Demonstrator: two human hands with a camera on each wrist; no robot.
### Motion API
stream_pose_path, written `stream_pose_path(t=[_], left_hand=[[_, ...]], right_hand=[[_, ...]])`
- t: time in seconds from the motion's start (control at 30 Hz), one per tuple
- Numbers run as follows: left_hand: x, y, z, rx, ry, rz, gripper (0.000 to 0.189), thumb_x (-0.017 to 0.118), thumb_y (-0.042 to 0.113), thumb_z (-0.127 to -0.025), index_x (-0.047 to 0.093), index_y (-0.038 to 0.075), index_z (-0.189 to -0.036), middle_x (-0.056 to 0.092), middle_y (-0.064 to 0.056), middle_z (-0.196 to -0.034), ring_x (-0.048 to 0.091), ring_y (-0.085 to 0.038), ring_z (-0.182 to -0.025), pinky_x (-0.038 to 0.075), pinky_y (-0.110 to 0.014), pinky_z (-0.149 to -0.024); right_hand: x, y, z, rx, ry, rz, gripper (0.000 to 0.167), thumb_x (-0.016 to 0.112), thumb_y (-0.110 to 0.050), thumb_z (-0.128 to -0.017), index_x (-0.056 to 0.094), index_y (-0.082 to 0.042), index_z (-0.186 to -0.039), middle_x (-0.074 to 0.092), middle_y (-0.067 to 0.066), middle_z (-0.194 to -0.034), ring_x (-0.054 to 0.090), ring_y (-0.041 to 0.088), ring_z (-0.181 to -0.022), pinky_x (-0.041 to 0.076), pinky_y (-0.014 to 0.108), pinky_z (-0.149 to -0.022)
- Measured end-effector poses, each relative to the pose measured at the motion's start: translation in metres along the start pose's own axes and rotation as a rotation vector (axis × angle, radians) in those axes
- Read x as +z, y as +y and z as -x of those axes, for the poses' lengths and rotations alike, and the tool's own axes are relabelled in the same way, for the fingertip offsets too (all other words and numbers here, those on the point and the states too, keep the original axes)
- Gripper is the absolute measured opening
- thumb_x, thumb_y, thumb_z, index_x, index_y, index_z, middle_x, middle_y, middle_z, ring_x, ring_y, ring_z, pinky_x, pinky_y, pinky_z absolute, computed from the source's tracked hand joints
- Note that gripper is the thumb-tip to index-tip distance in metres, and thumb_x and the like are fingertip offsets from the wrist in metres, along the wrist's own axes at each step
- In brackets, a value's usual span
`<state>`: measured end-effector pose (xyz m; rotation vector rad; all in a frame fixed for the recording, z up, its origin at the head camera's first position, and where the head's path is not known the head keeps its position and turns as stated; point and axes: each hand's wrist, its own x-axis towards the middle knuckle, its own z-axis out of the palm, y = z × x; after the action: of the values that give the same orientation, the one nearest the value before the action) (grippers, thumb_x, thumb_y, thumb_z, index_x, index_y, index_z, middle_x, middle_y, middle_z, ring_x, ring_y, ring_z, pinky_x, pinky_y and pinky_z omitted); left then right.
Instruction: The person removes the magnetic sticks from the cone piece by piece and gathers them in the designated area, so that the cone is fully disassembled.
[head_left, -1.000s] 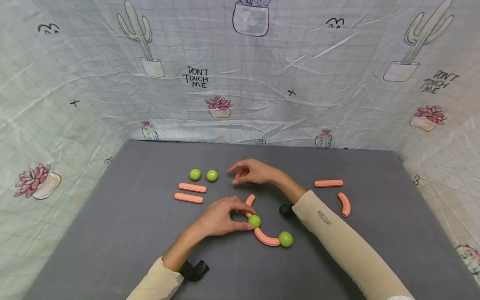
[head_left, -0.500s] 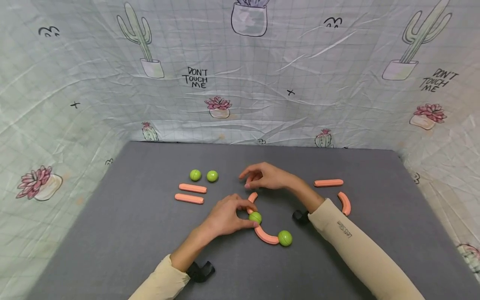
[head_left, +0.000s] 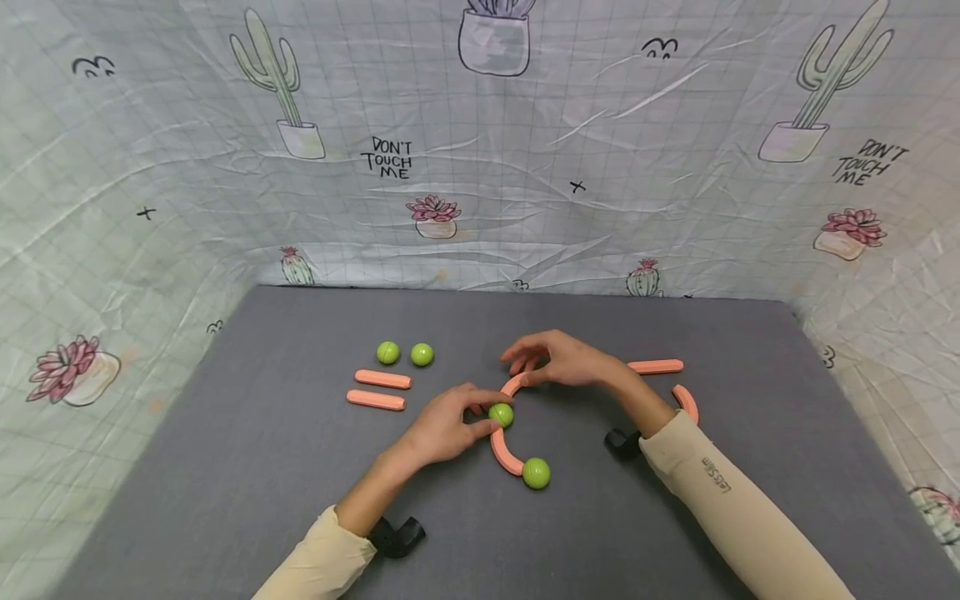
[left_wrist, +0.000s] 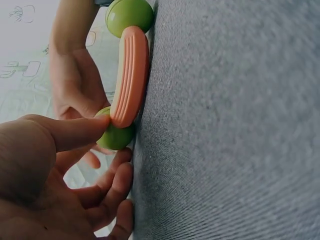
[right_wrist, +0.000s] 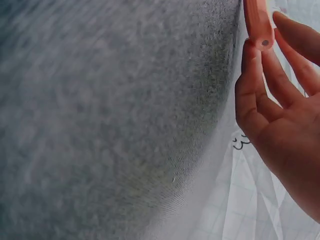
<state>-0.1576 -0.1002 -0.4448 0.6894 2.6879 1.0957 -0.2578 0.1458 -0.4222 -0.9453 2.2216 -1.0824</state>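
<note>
My left hand (head_left: 447, 423) pinches a green ball (head_left: 501, 415) between thumb and fingers, low over the grey table. An upper curved orange rod (head_left: 513, 386) runs from this ball up to my right hand (head_left: 567, 358). Its free end, with a dark round spot, lies between the right thumb and fingers in the right wrist view, where the rod (right_wrist: 258, 22) partly leaves the frame. A lower curved orange rod (head_left: 505, 454) joins the held ball to a second green ball (head_left: 536, 473). The left wrist view shows this lower rod (left_wrist: 131, 77) with a ball at each end.
Two green balls (head_left: 405, 353) and two straight orange rods (head_left: 383, 379) lie at the left on the grey table (head_left: 225, 467). Behind the right forearm are a straight orange rod (head_left: 656, 367) and a curved one (head_left: 686, 403). A cactus-print cloth (head_left: 480, 167) surrounds the table.
My right hand has moved right and come to the upper rod's end. The joined piece has turned clockwise, its lower ball swinging left. My left hand keeps its pinch on the ball.
</note>
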Motion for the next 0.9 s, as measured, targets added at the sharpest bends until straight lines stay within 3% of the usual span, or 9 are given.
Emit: stream_pose_path(t=[0.4, 0.67, 0.9], left_hand=[[0.003, -0.005, -0.006, -0.063, 0.071, 0.056, 0.042, 0.08, 0.023, -0.093, 0.069, 0.019, -0.134, 0.068, -0.002, -0.106, 0.065, -0.016, -0.098, 0.054, -0.036, -0.088], [0.007, -0.002, -0.011, -0.163, 0.138, 0.056, 0.04, 0.088, 0.032, -0.086, 0.073, 0.021, -0.122, 0.07, 0.002, -0.102, 0.063, -0.01, -0.09, 0.05, -0.03, -0.076], [0.007, -0.002, -0.015, -0.197, 0.153, 0.046, 0.026, 0.087, 0.031, -0.086, 0.076, 0.024, -0.109, 0.071, 0.005, -0.097, 0.062, -0.007, -0.084, 0.049, -0.028, -0.072]], right_hand=[[0.011, 0.002, 0.009, 0.025, 0.063, 0.118, 0.032, 0.076, -0.012, -0.096, 0.072, -0.006, -0.127, 0.074, 0.006, -0.102, 0.065, 0.011, -0.086, 0.054, 0.028, -0.078], [0.016, -0.001, 0.015, 0.075, 0.123, 0.153, 0.028, 0.074, -0.01, -0.097, 0.074, -0.006, -0.124, 0.074, 0.007, -0.103, 0.063, 0.011, -0.085, 0.052, 0.027, -0.076], [0.019, -0.003, 0.019, 0.092, 0.11, 0.179, 0.029, 0.074, -0.011, -0.097, 0.075, -0.004, -0.125, 0.077, 0.01, -0.111, 0.064, 0.011, -0.087, 0.053, 0.026, -0.075]])
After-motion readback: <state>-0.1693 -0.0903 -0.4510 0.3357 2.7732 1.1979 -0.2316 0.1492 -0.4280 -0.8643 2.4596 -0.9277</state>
